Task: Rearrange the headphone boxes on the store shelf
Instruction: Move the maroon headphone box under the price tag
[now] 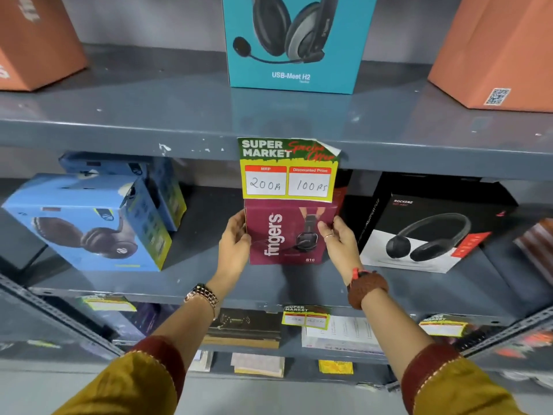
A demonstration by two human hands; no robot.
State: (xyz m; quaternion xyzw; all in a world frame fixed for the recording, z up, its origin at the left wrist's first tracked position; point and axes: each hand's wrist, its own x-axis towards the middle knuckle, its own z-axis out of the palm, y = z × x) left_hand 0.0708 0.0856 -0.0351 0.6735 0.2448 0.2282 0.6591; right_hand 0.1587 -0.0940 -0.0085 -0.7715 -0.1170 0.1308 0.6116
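Note:
A maroon "fingers" headphone box (284,238) stands upright in the middle of the grey middle shelf (209,283), its top hidden behind a yellow price tag (288,172). My left hand (235,244) grips its left side and my right hand (341,239) grips its right side. A blue headphone box (86,226) lies tilted to the left, with another blue box (119,166) behind it. A black and white Rockerz box (431,232) leans to the right. On the upper shelf (149,115) stands a teal USB-Meet H2 box (296,43).
Orange boxes stand at the upper shelf's left (33,40) and right (499,52) ends. A brown ribbed item (535,247) sits at the far right of the middle shelf. The lower shelf holds flat boxes (245,327) and more price tags (306,316).

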